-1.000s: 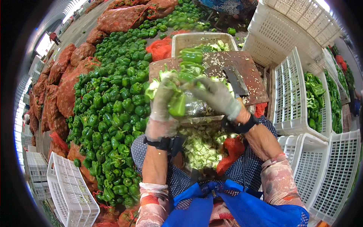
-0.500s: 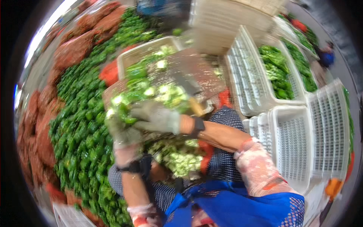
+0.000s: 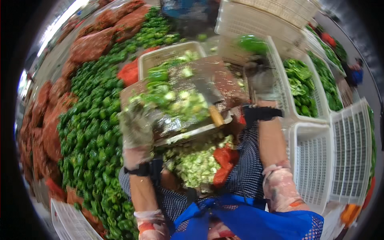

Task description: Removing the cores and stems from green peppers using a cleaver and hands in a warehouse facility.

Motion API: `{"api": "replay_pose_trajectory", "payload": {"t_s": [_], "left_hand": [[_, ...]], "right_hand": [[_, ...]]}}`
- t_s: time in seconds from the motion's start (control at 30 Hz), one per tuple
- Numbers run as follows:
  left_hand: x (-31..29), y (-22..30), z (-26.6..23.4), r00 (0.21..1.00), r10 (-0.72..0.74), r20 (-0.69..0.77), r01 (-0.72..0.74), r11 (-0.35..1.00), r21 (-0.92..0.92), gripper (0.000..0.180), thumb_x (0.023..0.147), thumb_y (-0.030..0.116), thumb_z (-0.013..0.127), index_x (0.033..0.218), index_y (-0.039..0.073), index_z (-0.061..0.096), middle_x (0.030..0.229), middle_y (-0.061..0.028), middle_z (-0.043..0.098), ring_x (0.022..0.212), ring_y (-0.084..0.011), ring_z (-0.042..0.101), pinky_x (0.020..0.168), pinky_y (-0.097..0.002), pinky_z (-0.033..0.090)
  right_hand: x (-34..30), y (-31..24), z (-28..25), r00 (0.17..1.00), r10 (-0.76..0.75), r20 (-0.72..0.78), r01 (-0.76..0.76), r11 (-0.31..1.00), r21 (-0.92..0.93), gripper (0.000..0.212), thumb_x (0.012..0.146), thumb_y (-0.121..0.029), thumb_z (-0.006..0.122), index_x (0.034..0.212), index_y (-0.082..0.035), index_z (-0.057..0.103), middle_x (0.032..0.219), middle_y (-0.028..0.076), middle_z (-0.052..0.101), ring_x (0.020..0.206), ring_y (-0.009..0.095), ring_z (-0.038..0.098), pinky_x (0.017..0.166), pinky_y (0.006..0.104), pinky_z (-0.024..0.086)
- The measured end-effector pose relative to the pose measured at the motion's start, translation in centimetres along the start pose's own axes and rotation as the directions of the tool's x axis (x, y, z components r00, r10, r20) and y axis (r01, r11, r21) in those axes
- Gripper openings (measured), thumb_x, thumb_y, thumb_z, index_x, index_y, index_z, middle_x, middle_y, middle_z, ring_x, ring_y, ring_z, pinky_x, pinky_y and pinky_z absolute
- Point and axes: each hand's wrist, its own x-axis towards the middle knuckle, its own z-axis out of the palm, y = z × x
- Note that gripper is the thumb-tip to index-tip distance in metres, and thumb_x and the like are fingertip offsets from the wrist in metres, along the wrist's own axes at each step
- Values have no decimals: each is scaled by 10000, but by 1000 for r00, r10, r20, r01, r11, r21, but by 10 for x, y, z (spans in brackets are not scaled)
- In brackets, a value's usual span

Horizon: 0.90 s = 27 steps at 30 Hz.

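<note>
My right hand [image 3: 262, 78], in a pale, dirty work glove, is stretched out to the right of the cutting board and smeared by motion. Just beyond its fingers is a blurred green pepper [image 3: 253, 44]; whether the fingers still touch it is unclear. At the left edge of the wooden cutting board [image 3: 226, 82], my gloved left hand [image 3: 138, 126] lies with its fingers loosely apart and no held thing visible. Cut pepper pieces [image 3: 186, 102] cover the board beside it. A cleaver [image 3: 206, 91] with a wooden handle lies flat on the board.
A large heap of green peppers [image 3: 94, 140] spreads on my left, with red mesh sacks [image 3: 94, 44] behind. A cream tub [image 3: 140, 68] stands beyond the board. Pale trimmings [image 3: 196, 170] lie between my legs. White crates [image 3: 312, 124], some holding peppers, stand on the right.
My right hand has swung from the board's left side to beyond its right side, where a green pepper now shows past its fingers. My left hand stays by the board's left edge.
</note>
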Motion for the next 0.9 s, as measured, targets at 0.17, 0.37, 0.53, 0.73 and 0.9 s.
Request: {"api": "replay_pose_trajectory", "payload": {"t_s": [0.17,0.37,0.53,0.73,0.9], "left_hand": [[10,22,-38,995,48,-86,-55,996,-75,693,812,545,661,1250,39,484,1135,-108,558,1065,-362,554,862,-534,514],[1,46,-48,992,100,-79,-108,989,-104,638,817,517,667,1201,34,504,1118,-125,546,1055,-360,566,824,-536,527],[-2,50,-56,992,102,-69,-106,993,-55,634,851,521,617,1238,28,520,1165,-128,584,1084,-358,584,805,-501,565],[-1,49,-58,995,99,25,-97,993,-74,727,851,448,662,1326,-34,396,1235,-199,491,1099,-364,543,838,-495,544],[4,46,-60,998,54,-37,-52,998,37,796,820,473,690,1344,-32,368,1220,-168,466,1091,-341,531,841,-487,543]], "right_hand": [[4,25,26,976,-39,-213,12,992,-126,272,924,-328,595,1018,-73,613,886,53,611,689,134,554,640,266,501],[25,177,52,920,306,-247,-239,-64,-969,423,900,-293,601,1236,-40,553,1138,132,643,980,195,630,877,321,497],[53,249,21,885,377,-274,44,-654,-755,344,872,-294,558,1162,-116,609,1114,163,651,1035,316,628,897,426,489],[59,271,-22,848,291,-443,-87,-749,-657,338,900,-227,466,1198,-139,600,1061,135,675,927,269,664,867,407,509],[64,239,-31,910,178,-373,-185,-631,-753,341,816,-293,535,1072,-126,686,1065,186,670,990,331,639,889,415,491]]}}
